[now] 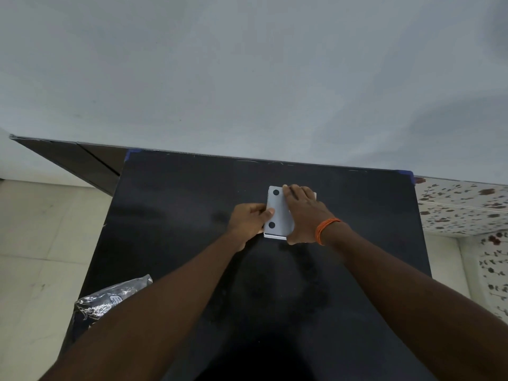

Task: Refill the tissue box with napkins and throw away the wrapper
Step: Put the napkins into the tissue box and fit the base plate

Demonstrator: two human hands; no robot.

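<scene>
A flat grey tissue box [278, 213] lies on the black table [178, 215] near its far edge, underside up, with two black round pads showing. My left hand [251, 220] grips its left edge, thumb on top. My right hand [303, 213], with an orange thread band at the wrist, lies over the right side of the box, fingers reaching its far corner. A crinkled silvery plastic wrapper [110, 301] lies at the table's near left edge, partly hidden behind my left forearm. No napkins are visible.
A pale grey wall rises right behind the table. Light floor tiles [35, 243] lie to the left. A flower-patterned cloth surface [461, 210] stands to the right of the table. Blue tape marks the table's far corners.
</scene>
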